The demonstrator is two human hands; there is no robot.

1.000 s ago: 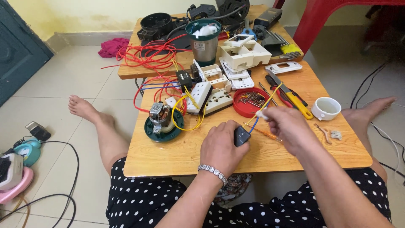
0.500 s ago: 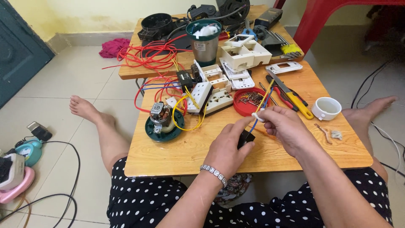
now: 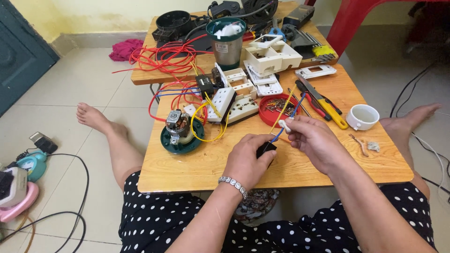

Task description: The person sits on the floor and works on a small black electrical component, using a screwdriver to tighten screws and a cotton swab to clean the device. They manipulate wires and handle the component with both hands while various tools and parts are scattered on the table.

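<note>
My left hand grips a small black block-shaped part just above the low wooden table. My right hand pinches a blue wire and a yellow wire where they run into that part. Both wires rise toward the back, passing over a red round lid that holds small screws. The two hands are almost touching, with the black part between them.
A small motor on a green round base stands left of my hands. White socket boxes, red, yellow and blue wires, pliers and a white cup lie further back. A second table behind carries a metal tumbler and tangled red wires.
My hands have drifted a little toward me and closer together. My right-hand fingers have shifted along the wires toward the black part.
</note>
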